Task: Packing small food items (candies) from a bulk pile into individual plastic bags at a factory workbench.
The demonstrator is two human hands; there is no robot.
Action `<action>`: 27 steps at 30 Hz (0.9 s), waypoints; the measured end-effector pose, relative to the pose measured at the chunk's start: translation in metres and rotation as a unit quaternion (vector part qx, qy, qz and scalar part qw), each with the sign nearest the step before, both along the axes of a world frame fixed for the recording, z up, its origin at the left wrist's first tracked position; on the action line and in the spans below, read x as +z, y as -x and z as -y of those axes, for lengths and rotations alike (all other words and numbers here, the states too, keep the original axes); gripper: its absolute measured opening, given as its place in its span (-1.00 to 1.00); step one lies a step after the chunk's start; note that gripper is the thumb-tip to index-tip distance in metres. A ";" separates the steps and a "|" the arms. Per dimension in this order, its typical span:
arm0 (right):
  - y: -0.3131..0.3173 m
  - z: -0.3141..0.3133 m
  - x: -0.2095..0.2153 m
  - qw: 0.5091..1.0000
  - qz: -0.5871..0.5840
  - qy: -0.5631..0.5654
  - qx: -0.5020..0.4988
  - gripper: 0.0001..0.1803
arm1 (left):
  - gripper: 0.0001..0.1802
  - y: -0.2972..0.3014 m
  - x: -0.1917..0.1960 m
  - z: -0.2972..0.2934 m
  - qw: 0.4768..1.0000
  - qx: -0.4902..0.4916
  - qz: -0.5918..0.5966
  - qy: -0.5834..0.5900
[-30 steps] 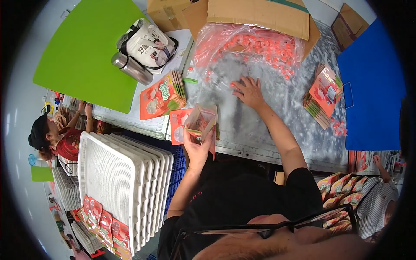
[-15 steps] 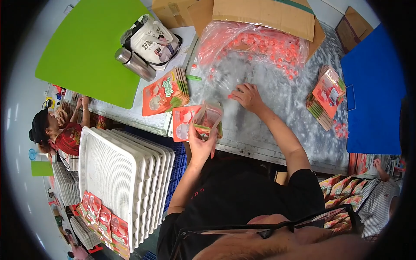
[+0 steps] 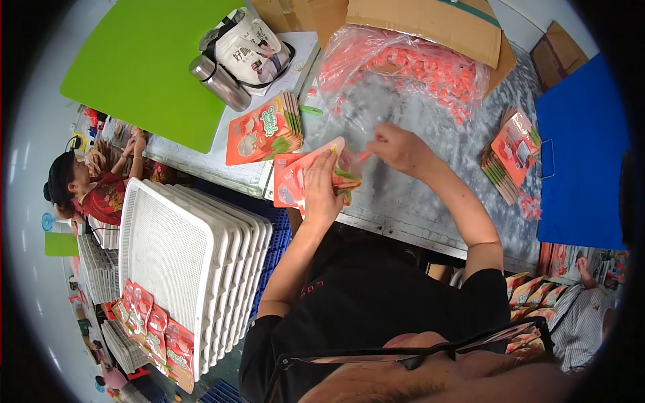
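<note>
My left hand (image 3: 321, 187) grips a red stand-up pouch (image 3: 339, 146) at the table's near edge, its mouth turned toward my right hand. Another flat red pouch (image 3: 287, 176) lies under it, partly covered. Beside the pouch mouth, my right hand (image 3: 402, 149) is closed in a pinch on a small red wrapped piece (image 3: 365, 156). Beyond both hands, many such red pieces (image 3: 430, 70) lie in a clear plastic bag (image 3: 342, 57) spilling from a cardboard box (image 3: 423, 28). Fanned pouches (image 3: 262, 133) lie to the left, and a second stack (image 3: 514, 151) to the right.
White perforated trays (image 3: 168, 235) are stacked at lower left, with filled pouches (image 3: 158, 332) on top. A steel flask (image 3: 220, 84) and white bag (image 3: 252, 50) stand near a green board (image 3: 141, 67). A blue panel (image 3: 584, 154) borders the right. Co-workers sit at both sides.
My left hand has tilted the pouch to the right and now lies across its front. My right hand has drawn nearer the pouch mouth with a red piece. The whole view has shifted slightly.
</note>
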State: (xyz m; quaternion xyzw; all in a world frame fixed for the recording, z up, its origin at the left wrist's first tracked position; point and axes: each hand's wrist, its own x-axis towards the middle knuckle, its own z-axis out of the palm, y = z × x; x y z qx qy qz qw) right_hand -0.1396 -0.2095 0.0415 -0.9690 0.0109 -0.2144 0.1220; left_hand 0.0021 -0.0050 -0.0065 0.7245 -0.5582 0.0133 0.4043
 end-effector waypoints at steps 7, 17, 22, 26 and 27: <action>-0.033 -0.041 0.017 0.978 0.059 -0.196 0.037 -0.83 | -0.07 0.017 0.003 0.014 0.994 -0.015 -0.103 0.041; -0.028 -0.049 0.020 0.766 0.199 -0.609 0.057 -0.70 | -0.13 0.024 0.011 0.022 0.948 0.026 -0.311 0.055; -0.018 0.075 -0.031 0.925 0.190 -0.269 -0.191 -0.63 | -0.19 0.026 0.026 0.004 0.943 0.019 -0.301 0.138; 0.011 0.212 -0.091 0.881 0.063 -0.169 -0.438 -0.54 | -0.21 0.022 0.031 -0.002 0.906 0.013 -0.399 0.140; 0.012 0.220 -0.101 0.867 0.042 -0.092 -0.488 -0.52 | -0.20 0.024 0.030 -0.003 0.904 0.020 -0.403 0.143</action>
